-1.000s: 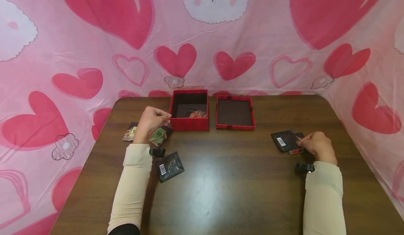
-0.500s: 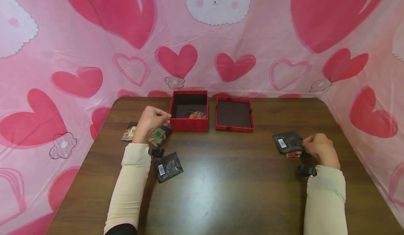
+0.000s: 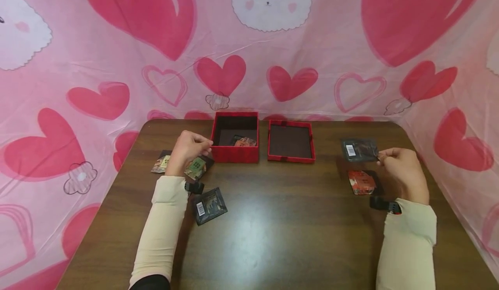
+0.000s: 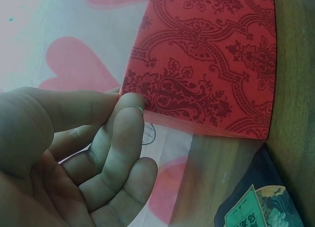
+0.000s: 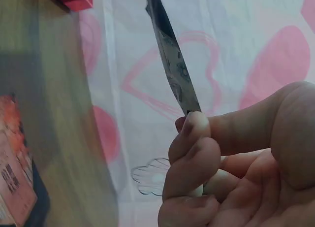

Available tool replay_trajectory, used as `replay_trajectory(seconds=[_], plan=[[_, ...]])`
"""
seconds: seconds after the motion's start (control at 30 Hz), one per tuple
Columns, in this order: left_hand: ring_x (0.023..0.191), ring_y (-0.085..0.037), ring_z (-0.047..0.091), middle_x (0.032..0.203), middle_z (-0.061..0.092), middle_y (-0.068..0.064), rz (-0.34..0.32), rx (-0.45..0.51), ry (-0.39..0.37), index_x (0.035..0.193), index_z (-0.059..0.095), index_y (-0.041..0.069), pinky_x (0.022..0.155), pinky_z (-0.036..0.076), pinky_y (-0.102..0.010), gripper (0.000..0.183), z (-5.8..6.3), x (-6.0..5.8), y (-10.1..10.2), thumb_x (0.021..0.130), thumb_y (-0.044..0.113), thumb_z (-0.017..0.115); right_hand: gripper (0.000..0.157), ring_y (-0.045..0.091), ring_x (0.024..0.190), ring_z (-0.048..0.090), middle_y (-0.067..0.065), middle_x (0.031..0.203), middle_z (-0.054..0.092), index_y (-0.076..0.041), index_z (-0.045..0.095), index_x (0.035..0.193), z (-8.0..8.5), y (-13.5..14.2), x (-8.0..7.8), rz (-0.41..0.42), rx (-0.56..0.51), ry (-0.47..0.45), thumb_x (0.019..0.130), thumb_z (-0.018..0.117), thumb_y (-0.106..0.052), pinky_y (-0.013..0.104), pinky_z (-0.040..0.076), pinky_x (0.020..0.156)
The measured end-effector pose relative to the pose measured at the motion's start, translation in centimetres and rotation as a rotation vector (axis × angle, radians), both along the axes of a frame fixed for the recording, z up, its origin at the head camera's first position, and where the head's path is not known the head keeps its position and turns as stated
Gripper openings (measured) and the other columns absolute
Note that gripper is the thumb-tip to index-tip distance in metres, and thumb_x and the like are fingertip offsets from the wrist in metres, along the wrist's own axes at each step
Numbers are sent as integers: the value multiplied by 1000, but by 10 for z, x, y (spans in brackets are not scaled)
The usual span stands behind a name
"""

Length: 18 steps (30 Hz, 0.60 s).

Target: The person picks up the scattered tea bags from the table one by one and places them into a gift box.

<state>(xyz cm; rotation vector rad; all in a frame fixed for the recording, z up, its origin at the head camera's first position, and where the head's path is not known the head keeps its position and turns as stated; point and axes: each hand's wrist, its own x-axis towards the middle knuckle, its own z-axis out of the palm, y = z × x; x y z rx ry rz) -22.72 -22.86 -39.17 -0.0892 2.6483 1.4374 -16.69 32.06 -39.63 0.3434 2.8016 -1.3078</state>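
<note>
My right hand pinches a flat black sachet by its edge, barcode side up, above the table. In the right wrist view this sachet is seen nearly edge-on between thumb and fingers. Below it lies a sachet with a red-orange label. At the open red box, my left hand pinches the near left corner of the rim. The left wrist view shows thumb and index finger meeting at that patterned corner. Inside the box lies an orange-labelled sachet.
Right of the box lies its red lid, inner side up. Two sachets, one with a green label and one with a yellowish label, lie by the left forearm. A black sachet rests nearer. A heart-patterned cloth hangs behind the table.
My right hand has lifted the black sachet and moved it away from the front edge, uncovering the red-orange sachet beneath. My left hand has stayed on the box corner.
</note>
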Motion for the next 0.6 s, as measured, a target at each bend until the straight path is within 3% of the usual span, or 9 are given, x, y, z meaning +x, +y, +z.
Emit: replay_trajectory(seconds=[0.17,0.3,0.37,0.43,0.53,0.6], plan=[[87,-43,70,84,74,-17,2,10,-16,103,76,-6,86,55,-53,21,2,-2,0,97,11,66,33,10,81,51,-5,85,62,14,62,113,6,-8,-4,-14,-44,16,101,48,-14,21,44,64],[85,-42,71,84,74,-17,-3,21,-3,101,77,-5,84,56,-53,20,0,-3,1,96,11,67,27,7,67,51,-9,74,60,12,60,110,9,-16,-11,-24,-196,56,101,50,-11,21,45,55],[84,-41,71,84,74,-17,-4,26,0,101,77,-5,83,56,-53,19,0,-4,1,96,11,67,21,7,62,51,-7,71,60,11,60,105,10,-21,-15,-35,-327,65,100,51,-7,21,45,52],[84,-40,71,84,74,-16,-5,25,-5,102,77,-6,83,56,-53,20,0,-4,1,97,11,67,18,6,61,52,-6,71,60,10,60,102,11,-27,-19,-37,-386,68,100,52,-5,19,46,51],[85,-41,71,84,74,-15,9,23,-20,102,77,-5,84,56,-53,21,1,-3,0,97,12,66,20,5,64,55,-6,72,60,12,60,105,12,-40,-26,-21,-390,62,101,51,-6,18,49,55],[87,-42,71,85,74,-15,15,24,-24,103,77,-5,85,56,-53,21,1,-2,0,98,12,66,24,2,66,56,-9,73,60,15,58,112,14,-49,-30,5,-320,68,101,51,-6,17,50,58]])
